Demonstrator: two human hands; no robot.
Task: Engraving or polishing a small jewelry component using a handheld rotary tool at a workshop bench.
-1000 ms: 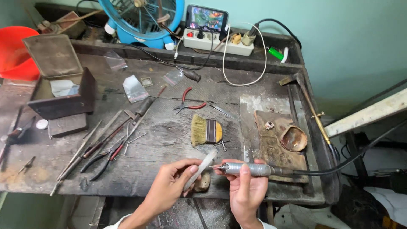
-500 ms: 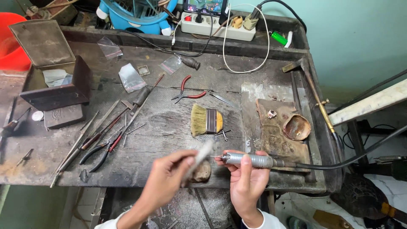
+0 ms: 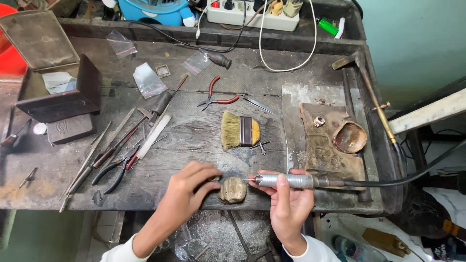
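My right hand (image 3: 286,204) grips a silver rotary handpiece (image 3: 286,181) with a black flexible cable (image 3: 398,177) running off to the right; its thin bit points left. My left hand (image 3: 191,187) rests at the front edge of the dark wooden workbench (image 3: 194,140), fingers curled beside a worn wooden bench peg (image 3: 232,189). Something small may be pinched in the left fingertips, but it is hidden. The bit's tip sits just above the peg, close to the left fingers.
A flat brush (image 3: 240,131) lies just beyond the hands. Red-handled pliers (image 3: 217,99), files and tweezers (image 3: 114,150) lie left. An open dark metal box (image 3: 53,92) sits far left, a shell dish (image 3: 349,137) on a worn pad right, a power strip (image 3: 252,12) at the back.
A light flat stick held in my left hand earlier is no longer visible. The left hand has dropped to the bench edge by the peg. The view has shifted closer.
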